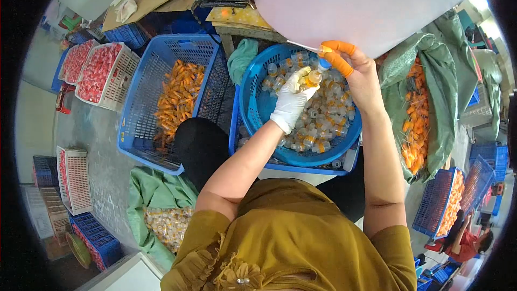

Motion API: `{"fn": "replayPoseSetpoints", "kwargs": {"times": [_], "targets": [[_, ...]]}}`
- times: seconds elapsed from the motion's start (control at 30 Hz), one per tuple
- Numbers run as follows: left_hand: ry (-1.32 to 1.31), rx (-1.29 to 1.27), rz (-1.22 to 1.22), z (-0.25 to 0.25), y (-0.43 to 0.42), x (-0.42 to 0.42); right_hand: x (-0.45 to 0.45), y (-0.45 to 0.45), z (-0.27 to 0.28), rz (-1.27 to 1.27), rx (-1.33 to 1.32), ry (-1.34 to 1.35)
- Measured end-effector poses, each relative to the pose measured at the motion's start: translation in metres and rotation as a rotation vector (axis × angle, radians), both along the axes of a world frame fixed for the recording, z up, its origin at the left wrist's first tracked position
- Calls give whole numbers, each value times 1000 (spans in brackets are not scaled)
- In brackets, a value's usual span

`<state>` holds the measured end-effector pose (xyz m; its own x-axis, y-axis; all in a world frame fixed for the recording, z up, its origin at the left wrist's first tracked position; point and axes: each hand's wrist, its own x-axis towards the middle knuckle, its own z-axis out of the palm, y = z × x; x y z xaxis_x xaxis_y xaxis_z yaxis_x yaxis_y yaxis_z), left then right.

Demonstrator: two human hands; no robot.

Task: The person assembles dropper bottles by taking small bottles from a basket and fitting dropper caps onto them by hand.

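Above the round blue basket (246,105), holding a small bottle (313,78) in the closed, gloved left grip (292,99); pinching the blue part (324,64) at its top with the orange-tipped right grip (360,73); noting similar bottles (322,121) heaped below.

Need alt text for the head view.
A gloved left hand holds a small clear container while a bare right hand, two fingers in orange covers, grips the blue-and-white piece at its top. Below is a round blue basket of similar containers. A blue crate left and green sack right hold orange pieces.
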<state>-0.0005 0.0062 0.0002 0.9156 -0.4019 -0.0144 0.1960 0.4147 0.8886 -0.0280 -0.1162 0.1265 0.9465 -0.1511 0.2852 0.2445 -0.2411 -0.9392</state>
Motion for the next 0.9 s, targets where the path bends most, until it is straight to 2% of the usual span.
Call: {"fn": "replayPoseSetpoints", "kwargs": {"times": [0.1, 0.33, 0.4, 0.5, 0.53, 0.6, 0.67, 0.73, 0.8, 0.87, 0.9], "targets": [[25, -4, -14, 2, -1, 0, -1, -2, 1, 52, 96, 26], [15, 66, -36, 5, -1, 0, -4, -1, 5, 67, 119, 2], [-34, 109, -9, -1, -2, 2, -8, -1, 16, 6, -137, -50], [-102, 121, -18, -2, 2, 0, -27, 8, 37, 22, -68, -86], [-122, 109, -26, -3, 3, -1, -29, 6, 32, 87, -46, -198], [-207, 137, -24, -1, 8, -8, -45, 0, 31, 81, -396, -225], [86, 231, -89, 13, 11, -15, -49, -21, -5, 124, -712, -342], [4, 331, -108, -15, 21, -19, -63, -46, -15, -29, -1130, -288], [216, 255, -173, 20, 28, -38, -77, -66, -17, -152, -1199, -310], [364, 37, -410, 10, 38, -42, -86, -75, -13, -162, -1049, -342], [433, -5, -413, 10, 37, -49, -91, -75, -14, -100, -984, -303]]}}
